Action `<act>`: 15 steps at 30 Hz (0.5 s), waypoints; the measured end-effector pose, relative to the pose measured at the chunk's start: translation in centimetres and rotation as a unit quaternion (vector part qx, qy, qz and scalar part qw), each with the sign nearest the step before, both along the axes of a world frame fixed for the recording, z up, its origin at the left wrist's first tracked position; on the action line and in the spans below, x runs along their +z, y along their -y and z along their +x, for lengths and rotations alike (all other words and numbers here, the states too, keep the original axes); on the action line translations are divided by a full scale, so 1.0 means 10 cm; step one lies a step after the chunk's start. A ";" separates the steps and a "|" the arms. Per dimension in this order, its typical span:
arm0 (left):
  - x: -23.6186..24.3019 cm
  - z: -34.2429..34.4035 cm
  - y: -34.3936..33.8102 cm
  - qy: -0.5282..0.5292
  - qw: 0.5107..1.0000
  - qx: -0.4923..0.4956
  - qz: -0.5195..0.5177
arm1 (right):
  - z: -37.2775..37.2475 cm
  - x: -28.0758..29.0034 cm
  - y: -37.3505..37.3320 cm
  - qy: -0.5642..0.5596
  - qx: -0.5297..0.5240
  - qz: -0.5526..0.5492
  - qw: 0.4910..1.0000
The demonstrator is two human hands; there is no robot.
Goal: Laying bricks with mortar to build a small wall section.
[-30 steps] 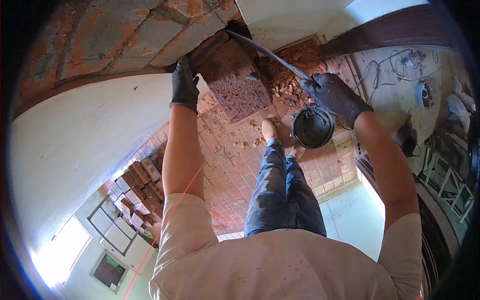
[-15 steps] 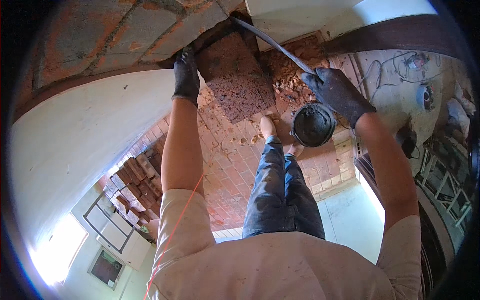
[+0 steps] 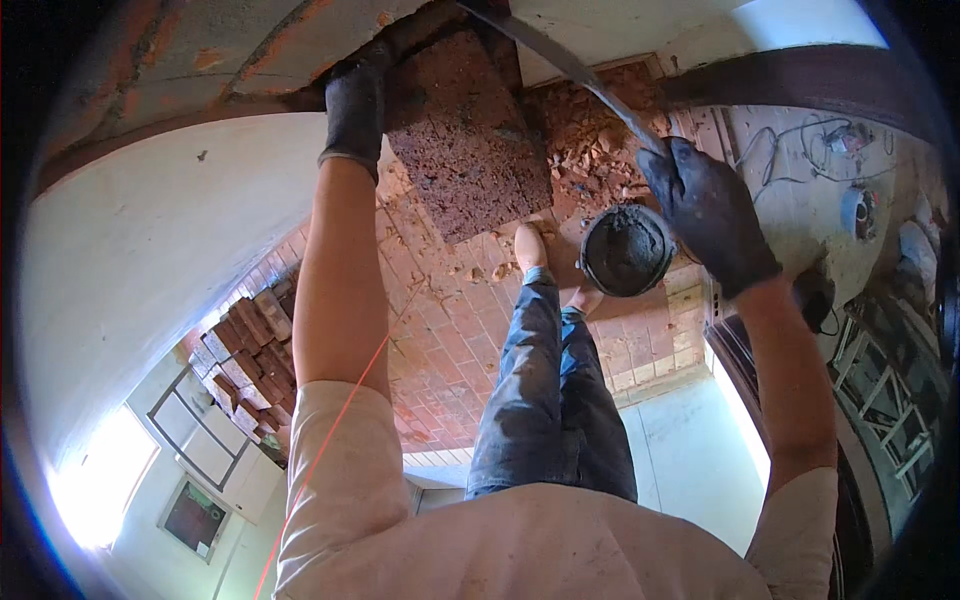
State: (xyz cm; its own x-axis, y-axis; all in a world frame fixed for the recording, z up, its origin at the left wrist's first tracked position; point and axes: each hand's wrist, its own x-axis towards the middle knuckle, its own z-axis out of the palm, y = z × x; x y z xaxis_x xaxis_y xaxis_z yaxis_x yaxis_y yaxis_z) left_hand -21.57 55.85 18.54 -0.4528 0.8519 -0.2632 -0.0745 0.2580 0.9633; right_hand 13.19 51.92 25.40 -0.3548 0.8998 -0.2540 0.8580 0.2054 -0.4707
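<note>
One dark-gloved hand, the right hand (image 3: 705, 205), is closed around the near end of a long, thin grey tool (image 3: 575, 75). The fingers cover whatever handle it has, and the tool slants away to the far left; its tip runs to the upper edge of the view and is hard to make out against the dark gap there. The left hand (image 3: 355, 108), also gloved, is raised to the dark lower edge of the brick wall (image 3: 200, 60). Its fingertips are lost in shadow, so I cannot tell whether it grips anything or merely rests there.

Between the hands sits a rough, dark red board (image 3: 475, 140), its far end running into the same shadow. Just right of it is a heap of rubble (image 3: 595, 145), partly covered by the tool. Nearer, a round black bucket (image 3: 628, 255) holds grey mortar, its depth unclear. One shoe (image 3: 530, 248) shows by the board's near edge; the other foot lies partly behind the bucket.

On the left, the forearm and sleeve hide part of a brick stack (image 3: 245, 355), and a thin red line (image 3: 335, 425) crosses the sleeve. At far right, cables (image 3: 785, 160) lie tangled; the clutter nearer the rim is too dark to identify.
</note>
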 end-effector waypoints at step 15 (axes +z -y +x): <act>-0.46 -0.67 -0.05 0.007 0.995 -0.085 0.046 | -0.21 -0.25 0.13 -0.031 0.126 0.177 0.976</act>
State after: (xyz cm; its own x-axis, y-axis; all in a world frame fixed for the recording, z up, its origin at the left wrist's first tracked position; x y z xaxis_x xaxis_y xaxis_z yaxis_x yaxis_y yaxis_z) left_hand -28.29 56.37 13.93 -0.2959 0.9368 -0.1868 -0.0513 0.1797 0.9824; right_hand 11.09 50.60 22.86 -0.5809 0.8093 0.0868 0.7310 0.5657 -0.3817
